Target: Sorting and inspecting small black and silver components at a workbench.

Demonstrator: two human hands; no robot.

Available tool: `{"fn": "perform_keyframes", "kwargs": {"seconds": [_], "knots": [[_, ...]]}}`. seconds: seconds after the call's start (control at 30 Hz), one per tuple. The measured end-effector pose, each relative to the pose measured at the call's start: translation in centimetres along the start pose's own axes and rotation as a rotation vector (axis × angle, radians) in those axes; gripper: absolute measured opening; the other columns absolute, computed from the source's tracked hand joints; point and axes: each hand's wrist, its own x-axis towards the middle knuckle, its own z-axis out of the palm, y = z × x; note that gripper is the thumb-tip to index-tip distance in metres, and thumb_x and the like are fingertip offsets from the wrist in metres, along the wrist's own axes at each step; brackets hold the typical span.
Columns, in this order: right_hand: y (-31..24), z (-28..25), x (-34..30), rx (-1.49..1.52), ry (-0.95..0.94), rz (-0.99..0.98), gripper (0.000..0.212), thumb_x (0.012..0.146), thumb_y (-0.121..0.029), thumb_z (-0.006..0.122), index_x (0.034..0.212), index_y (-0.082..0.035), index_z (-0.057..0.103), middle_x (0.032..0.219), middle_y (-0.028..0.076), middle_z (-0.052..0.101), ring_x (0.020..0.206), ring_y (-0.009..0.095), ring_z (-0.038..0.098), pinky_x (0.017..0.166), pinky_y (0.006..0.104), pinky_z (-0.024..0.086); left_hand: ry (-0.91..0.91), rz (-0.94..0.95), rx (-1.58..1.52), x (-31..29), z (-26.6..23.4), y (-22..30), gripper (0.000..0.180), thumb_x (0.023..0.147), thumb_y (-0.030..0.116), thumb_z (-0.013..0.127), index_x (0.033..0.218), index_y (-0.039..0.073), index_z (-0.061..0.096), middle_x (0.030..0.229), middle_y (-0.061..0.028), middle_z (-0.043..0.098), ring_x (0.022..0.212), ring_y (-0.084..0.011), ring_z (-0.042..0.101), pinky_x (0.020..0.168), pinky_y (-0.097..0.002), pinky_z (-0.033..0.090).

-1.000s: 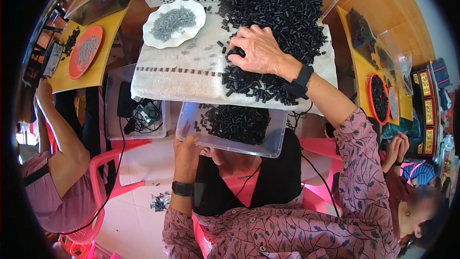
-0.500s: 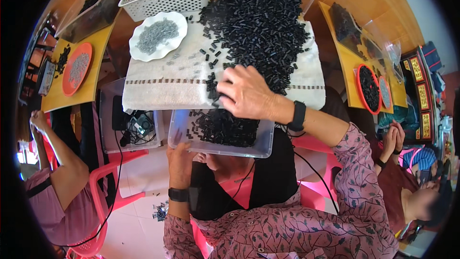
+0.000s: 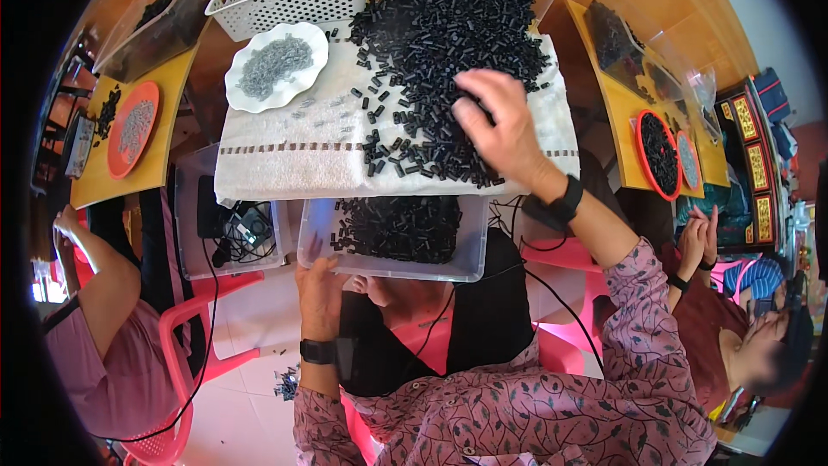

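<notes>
In the head view, my left hand (image 3: 321, 293) is closed on the near left corner of a clear box (image 3: 470, 242) at the centre of the frame, above my lap. I judge the hold to be there to keep the box level and steady at the cloth's front edge; whether the box touches the table above it, I cannot tell. Loose black pieces (image 3: 401, 229) cover most of its floor, with bare plastic along the right side.

My right hand (image 3: 492, 121) is blurred over the right front of the black pile (image 3: 448, 17), at upper centre. Its thumb stands apart from the bent fingers and I find no piece gripped; the palm is hidden.

The pile lies on a pale cloth (image 3: 285, 177), whose soft surface presumably stops pieces rolling. A white plate (image 3: 316, 56) at upper left keeps the clear pieces (image 3: 276, 67) apart, though a few lie loose on the cloth. A white basket (image 3: 302, 7) stands behind it.

Edges: the pile's front fringe lies near the cloth's front edge, directly above the box. Open room: bare cloth at the front left and a narrow strip at the right.
</notes>
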Motion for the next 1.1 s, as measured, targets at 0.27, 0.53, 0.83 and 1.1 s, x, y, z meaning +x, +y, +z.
{"fn": "perform_keyframes", "kwargs": {"seconds": [0.27, 0.53, 0.83, 1.1], "knots": [[9.0, 0.8, -1.3, -0.192, 0.037, 0.25, 0.04, 0.094, -0.033, 0.062, 0.125, -0.008, 0.062, 0.126, 0.014, 0.058, 0.117, 0.034, 0.05, 0.101, 0.0424, 0.039, -0.024, 0.005, 0.005, 0.3, 0.0, -0.2, 0.067, 0.082, 0.001, 0.06, 0.145, 0.004, 0.04, 0.142, -0.0136, 0.042, 0.112, -0.033, 0.057, 0.096, -0.0599, 0.049], [3.4, 1.8, -2.9, -0.141, -0.061, 0.207, 0.034, 0.094, -0.029, 0.062, 0.124, -0.013, 0.064, 0.124, 0.01, 0.055, 0.11, 0.031, 0.049, 0.098, 0.0419, 0.038, -0.031, 0.01, -0.009, 0.1, -0.1, -0.1, 0.065, 0.082, 0.002, 0.06, 0.144, 0.005, 0.042, 0.142, -0.0123, 0.042, 0.11, -0.0306, 0.058, 0.095, -0.0562, 0.05], [-2.5, 2.5, -4.3, -0.029, -0.095, 0.138, 0.031, 0.091, -0.021, 0.062, 0.12, -0.01, 0.065, 0.124, 0.01, 0.054, 0.111, 0.03, 0.048, 0.097, 0.042, 0.036, -0.026, 0.006, 0.015, 0.3, -0.2, -0.3, 0.064, 0.082, -0.001, 0.057, 0.143, 0.004, 0.042, 0.14, -0.0114, 0.043, 0.109, -0.0315, 0.058, 0.094, -0.057, 0.051], [-6.1, 3.0, -5.9, 0.046, -0.163, 0.043, 0.028, 0.088, -0.013, 0.064, 0.116, -0.008, 0.064, 0.124, 0.01, 0.055, 0.112, 0.031, 0.049, 0.097, 0.0433, 0.036, 0.008, 0.011, 0.032, 0.7, -0.6, -0.5, 0.066, 0.081, -0.002, 0.057, 0.144, 0.003, 0.039, 0.14, -0.0121, 0.042, 0.112, -0.0334, 0.057, 0.093, -0.0589, 0.051]]}}
